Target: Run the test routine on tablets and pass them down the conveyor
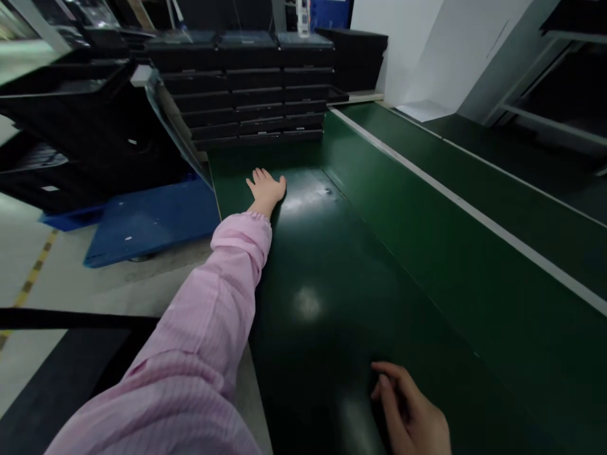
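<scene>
My left hand reaches far forward over the green tabletop, its fingers spread and nothing in them. A pink sleeve covers that arm. Beyond the fingers stand stacked black trays, with a gap between them and the hand. Near the bottom edge, my right hand hovers over or rests on the same surface; which one I cannot tell. Its fingers are loosely bent, thumb and forefinger slightly apart, with nothing visible between them.
On the left, a blue platform cart stands on the floor beside black bins. A green raised panel with a pale edge strip runs along the right side. Behind it are a white sheet and a metal rack.
</scene>
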Available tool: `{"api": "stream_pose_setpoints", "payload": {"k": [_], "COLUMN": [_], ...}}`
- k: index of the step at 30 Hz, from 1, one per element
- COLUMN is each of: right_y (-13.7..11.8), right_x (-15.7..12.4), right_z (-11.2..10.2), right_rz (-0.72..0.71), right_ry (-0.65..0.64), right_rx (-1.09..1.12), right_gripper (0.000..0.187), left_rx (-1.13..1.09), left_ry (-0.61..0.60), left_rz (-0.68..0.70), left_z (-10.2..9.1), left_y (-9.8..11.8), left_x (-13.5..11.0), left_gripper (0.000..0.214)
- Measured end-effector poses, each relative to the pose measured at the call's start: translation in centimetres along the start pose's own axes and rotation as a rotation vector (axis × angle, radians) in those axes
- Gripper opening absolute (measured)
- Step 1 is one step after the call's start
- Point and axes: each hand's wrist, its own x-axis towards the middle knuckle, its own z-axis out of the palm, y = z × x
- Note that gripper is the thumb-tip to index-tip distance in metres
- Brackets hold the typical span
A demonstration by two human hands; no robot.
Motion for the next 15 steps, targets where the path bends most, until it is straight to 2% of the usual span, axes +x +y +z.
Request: {"api": "stream_pose_setpoints", "payload": {"k": [3,5,8,12,15], "right_y": [-0.3,-0.5,-1.3,-2.1,-1.8], "right_x": [3.2,4.6,5.8,6.1,6.2], "right_z": [1.8,2.6,2.8,1.7,0.9], "right_rz": [-0.083,-0.123,-0.136,-0.166,-0.186], "right_ry": [-0.152,-0.159,-0.134,-0.149,-0.167], "right_rx": [0.060,0.081,0.057,0.051,0.083], "right_gripper": [0.044,0.039,0.034,0.029,0.026], "left_rx": [0.038,0.047,0.034,-0.010,-0.035], "left_ry": [-0.012,-0.027,-0.063,-0.104,-0.104], "left_rz": [-0.028,-0.027,0.015,0.083,0.093], "left_z": [0.1,-0.4,-1.6,-3.6,-5.0], "left_y": [0.3,0.6,1.0,1.3,0.1], "left_x": [1.1,0.6,-1.7,-7.7,-14.9], "left_gripper": [0.083,0.084,0.079,0.068,0.063]}}
